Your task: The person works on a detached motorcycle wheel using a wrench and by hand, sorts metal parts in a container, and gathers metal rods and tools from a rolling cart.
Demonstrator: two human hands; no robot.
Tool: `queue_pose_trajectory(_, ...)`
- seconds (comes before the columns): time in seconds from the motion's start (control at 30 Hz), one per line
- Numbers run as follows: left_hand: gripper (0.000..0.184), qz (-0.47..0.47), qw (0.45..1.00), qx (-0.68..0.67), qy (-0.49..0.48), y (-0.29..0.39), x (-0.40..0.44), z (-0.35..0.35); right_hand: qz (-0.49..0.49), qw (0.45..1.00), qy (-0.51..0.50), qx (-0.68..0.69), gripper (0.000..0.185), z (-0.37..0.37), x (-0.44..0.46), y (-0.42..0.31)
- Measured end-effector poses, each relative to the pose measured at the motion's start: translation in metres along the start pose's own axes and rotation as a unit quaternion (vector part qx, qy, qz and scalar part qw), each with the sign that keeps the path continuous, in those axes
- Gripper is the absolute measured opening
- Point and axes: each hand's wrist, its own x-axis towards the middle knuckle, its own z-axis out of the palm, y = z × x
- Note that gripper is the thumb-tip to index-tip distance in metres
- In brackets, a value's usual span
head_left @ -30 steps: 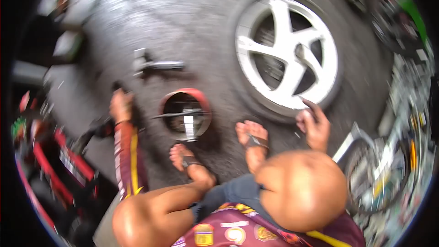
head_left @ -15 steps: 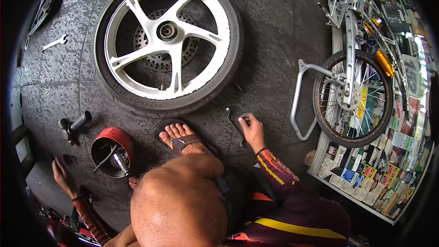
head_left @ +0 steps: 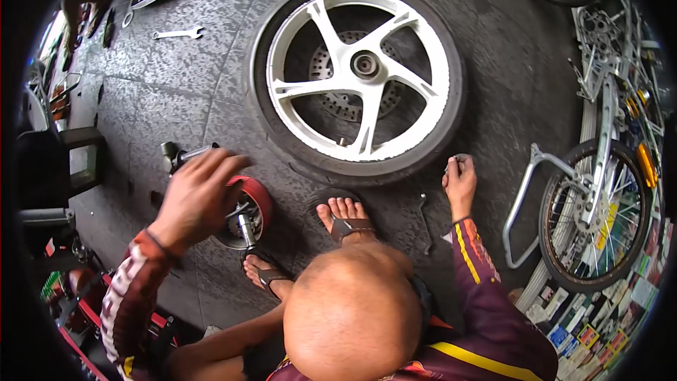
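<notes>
My left hand hovers beside and partly over a red round container, fingers apart and slightly bent, with nothing visible in them. It hides part of the container, which has a chrome socket tool and other metal tools inside. Behind the hand lies a dark, cylindrical metal tool, partly covered by my fingers. My right hand is closed in a pinch near the tire's lower right edge; what it holds is too small to make out. A white five-spoke motorcycle wheel with a black tire lies flat on the floor.
A thin wrench lies between my right foot and my right hand. Another wrench rests at the upper left. At right, a spoked wheel and metal stand are before a glass display case.
My left hand has risen from the floor at the far left and moved right, toward the red container. My view has shifted left. My right hand, still pinched, has moved farther from the thin wrench.
</notes>
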Motion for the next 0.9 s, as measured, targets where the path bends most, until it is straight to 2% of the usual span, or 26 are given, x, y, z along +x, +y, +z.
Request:
queue_pose_trajectory(0.07, 0.025, 0.023, 1.000, -0.018, 0.005, 0.003, 0.025, 0.031, 0.000, 0.982, -0.095, 0.160, 0.012, 0.019, -0.019, -0.061)
queue_pose_trajectory(0.2, 0.022, 0.028, 0.994, -0.025, 0.106, -0.010, 0.079, 0.116, -0.128, 0.934, -0.320, 0.090, 0.015, 0.078, -0.007, -0.135)
queue_pose_trajectory(0.27, 0.022, -0.021, 0.992, -0.054, 0.116, -0.015, 0.094, 0.150, -0.260, 0.884, -0.387, -0.027, 0.018, 0.106, 0.025, -0.151)
queue_pose_trajectory(0.33, 0.021, -0.028, 0.989, -0.032, 0.142, -0.017, 0.097, 0.169, -0.375, 0.823, -0.399, -0.151, 0.021, 0.132, 0.051, -0.157)
queue_pose_trajectory(0.37, 0.020, -0.031, 0.986, -0.008, 0.164, -0.018, 0.096, 0.177, -0.393, 0.783, -0.437, -0.205, 0.020, 0.140, 0.059, -0.159)
queue_pose_trajectory(0.47, 0.014, -0.035, 0.985, 0.015, 0.171, -0.016, 0.096, 0.185, -0.396, 0.693, -0.509, -0.322, 0.020, 0.156, 0.069, -0.165)
queue_pose_trajectory(0.6, 0.011, -0.027, 0.983, 0.023, 0.182, -0.018, 0.095, 0.187, -0.391, 0.648, -0.557, -0.343, 0.021, 0.167, 0.076, -0.175)
queue_pose_trajectory(0.9, 0.011, -0.026, 0.983, 0.027, 0.181, -0.018, 0.096, 0.187, -0.332, 0.648, -0.599, -0.333, 0.021, 0.172, 0.093, -0.179)
